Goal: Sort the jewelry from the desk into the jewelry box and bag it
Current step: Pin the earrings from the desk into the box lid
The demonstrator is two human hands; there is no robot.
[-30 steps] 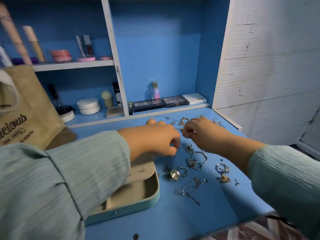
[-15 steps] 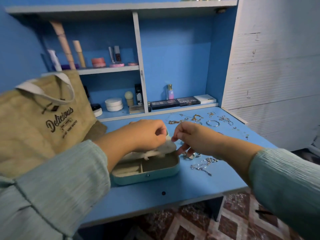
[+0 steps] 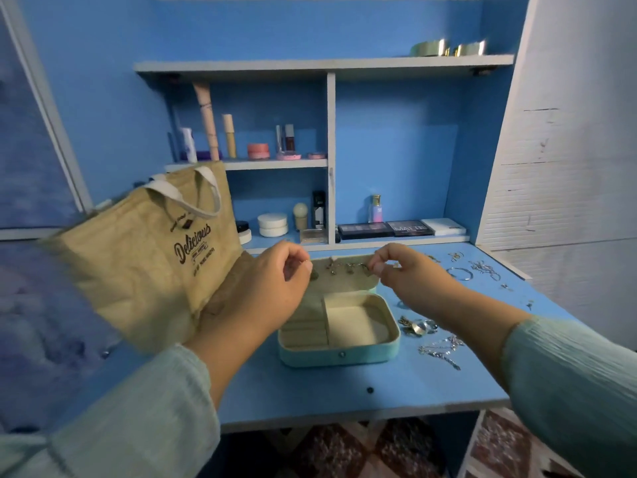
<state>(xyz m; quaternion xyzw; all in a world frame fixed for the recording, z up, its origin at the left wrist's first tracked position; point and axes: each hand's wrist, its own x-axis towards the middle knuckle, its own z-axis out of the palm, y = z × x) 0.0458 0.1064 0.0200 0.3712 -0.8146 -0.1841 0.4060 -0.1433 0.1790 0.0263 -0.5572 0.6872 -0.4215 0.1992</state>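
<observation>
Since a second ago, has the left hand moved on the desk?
Yes. The left hand was low over the loose jewelry on the desk; now it is raised before the jewelry box lid, toward the bag.

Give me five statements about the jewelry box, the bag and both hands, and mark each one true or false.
1. The jewelry box lies open on the desk. True.
2. The tote bag stands right of the box. False: it stands to its left.
3. Both the left hand and the right hand hold a fine chain stretched in front of the lid. True.
4. The box's large compartment is full of rings. False: it looks empty.
5. Loose jewelry lies right of the box. True.
</observation>
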